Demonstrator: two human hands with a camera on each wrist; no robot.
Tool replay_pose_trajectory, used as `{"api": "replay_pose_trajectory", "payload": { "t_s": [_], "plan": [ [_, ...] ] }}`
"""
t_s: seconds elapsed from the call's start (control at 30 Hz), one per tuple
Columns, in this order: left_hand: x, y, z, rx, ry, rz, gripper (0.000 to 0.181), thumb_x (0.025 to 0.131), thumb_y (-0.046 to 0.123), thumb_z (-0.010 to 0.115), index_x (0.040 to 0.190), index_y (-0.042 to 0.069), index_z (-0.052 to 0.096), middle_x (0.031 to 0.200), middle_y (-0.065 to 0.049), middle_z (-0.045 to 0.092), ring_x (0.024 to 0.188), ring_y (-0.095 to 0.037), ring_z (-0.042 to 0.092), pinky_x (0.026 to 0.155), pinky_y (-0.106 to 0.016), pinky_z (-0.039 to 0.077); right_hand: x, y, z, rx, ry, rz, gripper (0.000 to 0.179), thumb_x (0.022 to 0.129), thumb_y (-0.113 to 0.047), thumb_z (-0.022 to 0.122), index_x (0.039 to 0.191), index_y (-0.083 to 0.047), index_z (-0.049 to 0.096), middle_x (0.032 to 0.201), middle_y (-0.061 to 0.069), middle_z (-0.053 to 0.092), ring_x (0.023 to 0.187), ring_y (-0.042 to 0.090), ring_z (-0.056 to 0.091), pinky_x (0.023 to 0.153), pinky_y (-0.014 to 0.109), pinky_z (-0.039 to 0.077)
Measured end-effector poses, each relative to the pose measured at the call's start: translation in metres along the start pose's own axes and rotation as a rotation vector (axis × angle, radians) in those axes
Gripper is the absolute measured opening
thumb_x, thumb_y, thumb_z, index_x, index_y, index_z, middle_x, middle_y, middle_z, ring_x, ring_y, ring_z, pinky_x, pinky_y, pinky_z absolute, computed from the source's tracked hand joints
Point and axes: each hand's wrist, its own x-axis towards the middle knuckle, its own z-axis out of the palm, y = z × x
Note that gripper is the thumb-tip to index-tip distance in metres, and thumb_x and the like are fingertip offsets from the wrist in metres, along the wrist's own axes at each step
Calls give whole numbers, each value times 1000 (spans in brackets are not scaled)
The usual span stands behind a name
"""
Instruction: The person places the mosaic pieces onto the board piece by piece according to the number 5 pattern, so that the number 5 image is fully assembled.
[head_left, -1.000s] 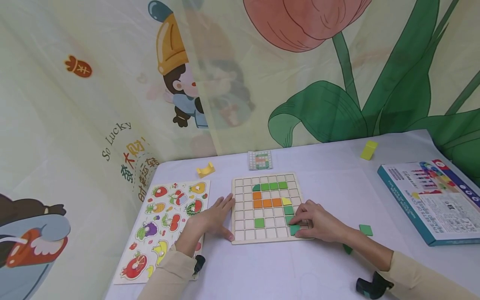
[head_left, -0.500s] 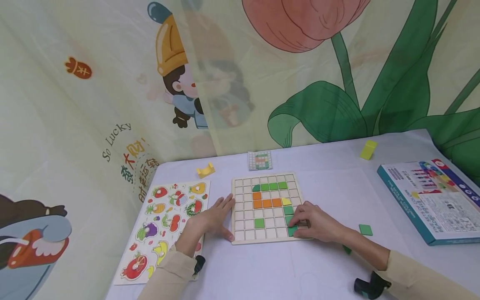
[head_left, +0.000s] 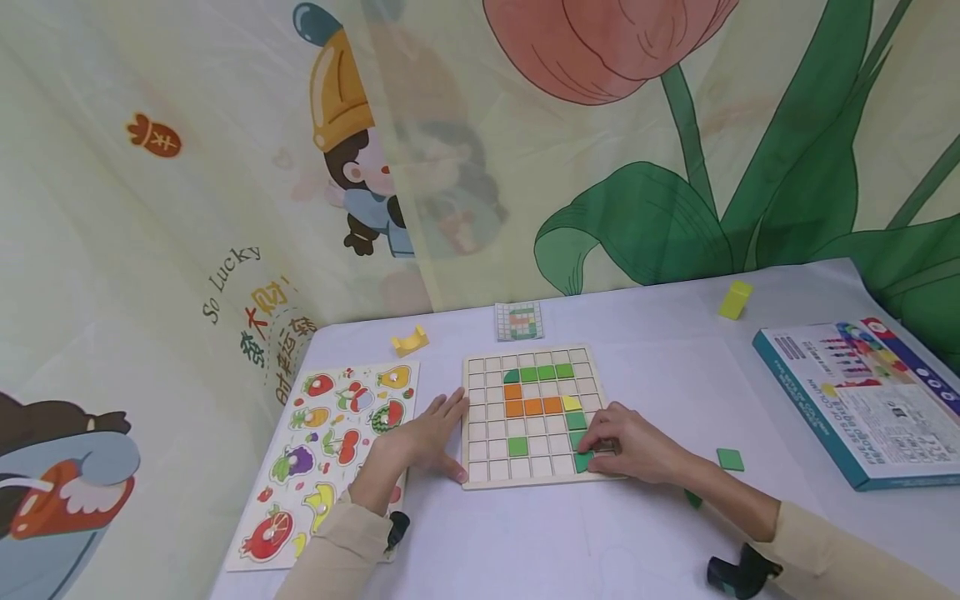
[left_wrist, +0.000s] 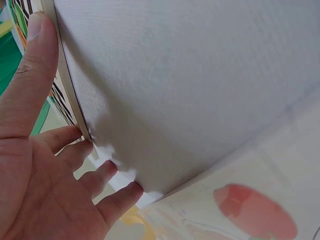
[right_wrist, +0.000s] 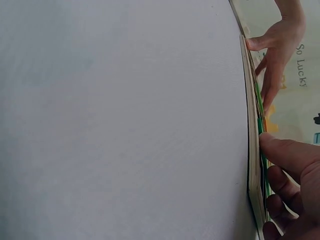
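Observation:
A wooden grid board (head_left: 536, 468) lies on the white-covered table, with green, orange and yellow square tiles in some cells. My left hand (head_left: 429, 440) has its fingers spread and steadies the board's left edge. In the left wrist view, the thumb (left_wrist: 37, 65) and a fingertip rest against the board's side (left_wrist: 70, 87). My right hand (head_left: 633, 446) is over the board's lower right part, thumb and forefinger on a green tile (head_left: 582, 462) in the bottom row. In the right wrist view, the thumb (right_wrist: 287, 152) touches a green tile's edge and the other fingers curl.
A fruit picture board (head_left: 303, 500) lies left, partly under the left forearm. Behind the grid board are a small pattern card (head_left: 518, 322) and a yellow arch block (head_left: 410, 341). Right are a yellow block (head_left: 736, 300), a boxed set (head_left: 862, 408) and a loose green tile (head_left: 730, 460).
The green tile under my right fingers has shifted slightly left and now sits squarer in its cell. My left hand has stayed in place.

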Motion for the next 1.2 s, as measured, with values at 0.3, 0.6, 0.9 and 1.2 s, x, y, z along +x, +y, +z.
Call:
{"api": "replay_pose_trajectory", "payload": {
  "t_s": [0.3, 0.6, 0.9, 1.2],
  "plan": [
    [1, -2, 1, -12, 7, 0, 111, 69, 39, 85, 155, 13, 19, 165, -4, 6, 152, -32, 9, 116, -53, 30, -2, 0, -8, 38, 11, 18, 19, 77, -19, 80, 91, -31, 74, 91, -18, 61, 90, 6, 43, 73, 23, 40],
    [2, -2, 2, -18, 2, 9, 111, 70, 39, 85, 156, 13, 19, 165, -4, 6, 152, -32, 9, 116, -53, 29, -24, 23, -49, 87, -11, 167, 25, 82, -30, 77, 106, -26, 72, 96, -12, 65, 92, 8, 49, 75, 24, 46],
    [1, -3, 1, -10, 1, 7, 112, 69, 39, 85, 155, 13, 19, 165, -4, 5, 152, -32, 8, 116, -53, 29, -61, 53, -76, 65, -47, 183, 30, 84, -36, 73, 111, -24, 70, 102, -9, 65, 90, -2, 47, 74, 19, 47],
    [1, -3, 1, 1, -3, 11, 112, 70, 40, 85, 155, 11, 19, 165, -5, 5, 152, -33, 8, 117, -53, 28, -82, 71, -71, 22, -79, 148, 33, 81, -36, 76, 111, -25, 70, 101, -13, 63, 88, -3, 46, 74, 15, 47]
  ]
}}
